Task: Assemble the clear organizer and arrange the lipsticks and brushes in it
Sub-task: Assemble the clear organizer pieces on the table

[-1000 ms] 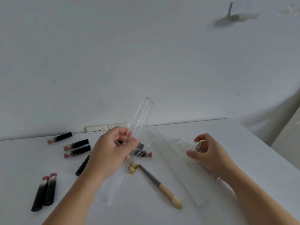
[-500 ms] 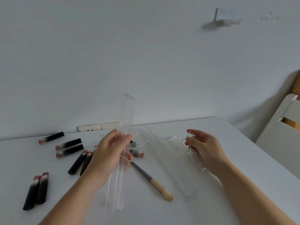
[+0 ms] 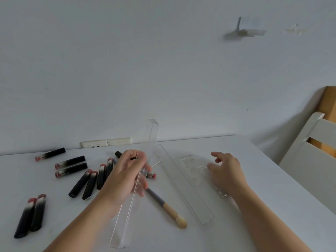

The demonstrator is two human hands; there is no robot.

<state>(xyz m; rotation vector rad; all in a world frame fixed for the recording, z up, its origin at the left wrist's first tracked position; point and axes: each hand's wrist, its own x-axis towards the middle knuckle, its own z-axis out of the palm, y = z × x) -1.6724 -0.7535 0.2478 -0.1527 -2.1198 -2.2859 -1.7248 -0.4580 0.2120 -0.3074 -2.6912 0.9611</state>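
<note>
My left hand (image 3: 127, 176) grips a long clear organizer strip (image 3: 152, 131) near its middle; the strip is held steeply tilted above the table, its top end toward the wall. A second long clear strip (image 3: 183, 182) lies flat on the white table (image 3: 272, 206). My right hand (image 3: 226, 171) hovers with relaxed fingers over a clear slotted organizer panel (image 3: 190, 166) lying beside that strip. Several black lipsticks with pink ends (image 3: 71, 160) lie scattered at the left. A brush with a tan tip (image 3: 169, 210) lies under the held strip.
A pair of lipsticks (image 3: 31, 215) lies near the table's front left. A white power strip (image 3: 105, 142) sits against the wall at the table's back edge. A white and wooden chair (image 3: 316, 155) stands off the table's right side.
My left hand has swung the held strip's top end rightward and moved a little toward the table centre. My right hand has let go of the clear panel and now hovers over it.
</note>
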